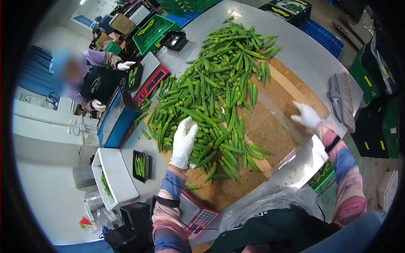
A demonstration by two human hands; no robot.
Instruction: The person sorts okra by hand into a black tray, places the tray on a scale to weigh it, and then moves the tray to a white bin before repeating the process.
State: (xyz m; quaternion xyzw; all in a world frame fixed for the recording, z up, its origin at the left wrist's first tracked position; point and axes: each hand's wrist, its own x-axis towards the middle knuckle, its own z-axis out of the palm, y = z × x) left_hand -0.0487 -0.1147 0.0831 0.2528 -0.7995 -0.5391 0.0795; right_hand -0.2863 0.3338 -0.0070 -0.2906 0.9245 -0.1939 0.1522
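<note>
My left hand (184, 142), in a white glove, is over the near left part of a big okra pile (211, 90). Its fingers are curled together, and whatever they may hold is hidden. To the right, my right hand (307, 115), also gloved, is above the brown cardboard (274, 116) with its fingers apart and nothing in them. The green okra pods lie heaped across the cardboard and the metal table (228, 10). Left of my left hand, a black tray (141, 166) holds several okra pods.
A red scale (203, 221) stands at the near edge, another scale (152, 80) across the table. A white bin (113, 179) is at left, a brush (341, 99) at right. Opposite, a gloved co-worker (101, 80) holds a black tray of okra. Green crates (154, 33) stand around.
</note>
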